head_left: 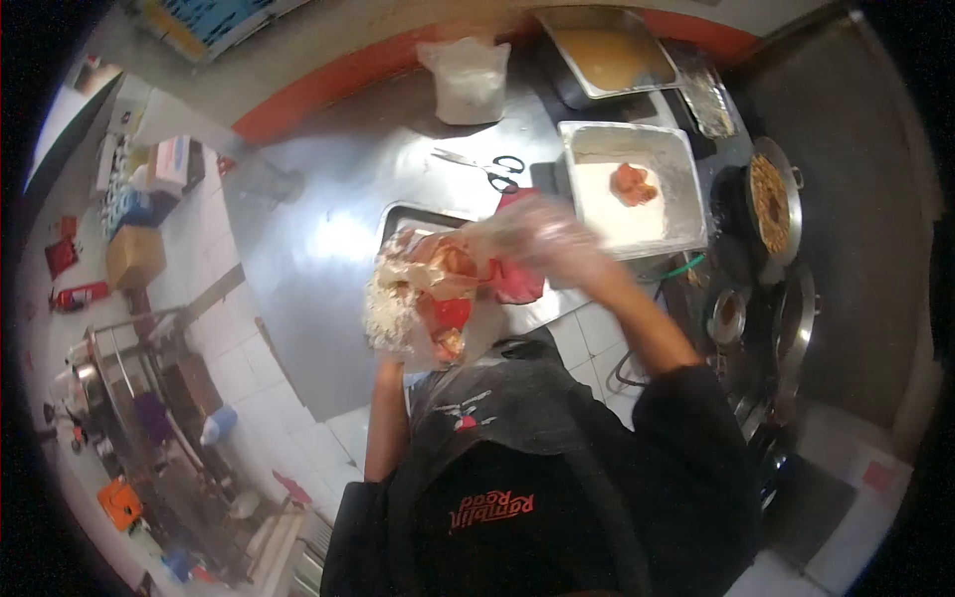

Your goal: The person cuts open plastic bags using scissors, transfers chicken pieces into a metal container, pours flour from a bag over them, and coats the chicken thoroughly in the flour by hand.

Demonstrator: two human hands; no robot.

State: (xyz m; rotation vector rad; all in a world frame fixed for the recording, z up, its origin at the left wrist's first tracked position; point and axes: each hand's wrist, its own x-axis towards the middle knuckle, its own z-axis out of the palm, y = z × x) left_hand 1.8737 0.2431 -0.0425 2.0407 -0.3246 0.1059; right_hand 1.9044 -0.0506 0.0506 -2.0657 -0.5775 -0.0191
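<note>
My left hand [390, 310], thickly coated in white flour, holds up a clear plastic bag [484, 320] with pieces of raw meat [450, 261] inside. Something bright red also shows in the bag. At the bag's upper right edge is my right hand [552, 239], in a clear plastic glove. Motion blurs its fingers, so their grip cannot be made out. Behind the bag lies a shallow metal tray [398, 216], partly covered. A red cloth or bag [515, 283] shows below my right hand. Beyond it, a deep metal pan [679, 234] of white flour holds a meat piece [634, 185].
Scissors [487, 169] with black handles lie on the steel table [308, 298]. A white plastic bag [468, 85] stands at the back, beside a pan of brownish liquid [612, 60]. On the right are a wok of browned food [769, 204] and another wok [794, 323].
</note>
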